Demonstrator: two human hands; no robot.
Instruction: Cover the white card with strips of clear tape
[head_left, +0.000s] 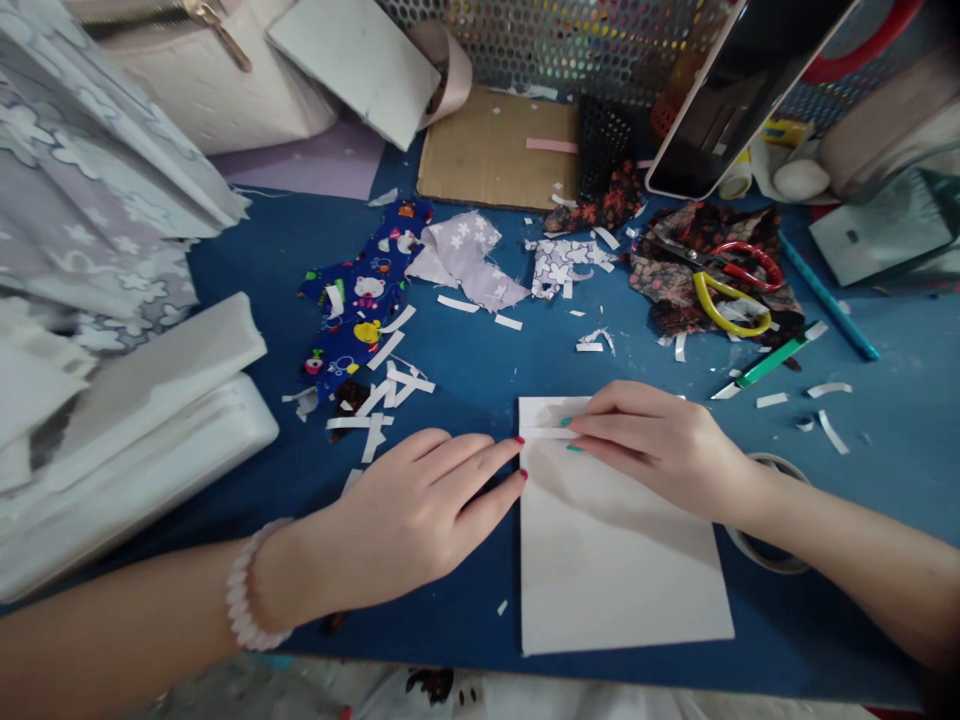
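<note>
A white square board (622,560) lies flat before me, with a thin white strip (546,434) across its upper part. My right hand (660,440) rests over the board, its fingers bent together and the tips holding the strip. My left hand (427,500) reaches in from the left with fingers stretched. Two of its fingertips touch the board's left edge, one of them at the strip's left end; it holds nothing that I can see. Part of the board's upper right is hidden under my right hand. A tape roll (772,560) is partly covered by my right forearm.
Scissors (731,285) with red and yellow handles lie on dark floral fabric (660,270). Near them are a green cutter knife (776,362) and a blue pencil (832,300). Paper strips (386,390) and blue patterned fabric (364,290) litter the left. A phone (739,95) leans behind.
</note>
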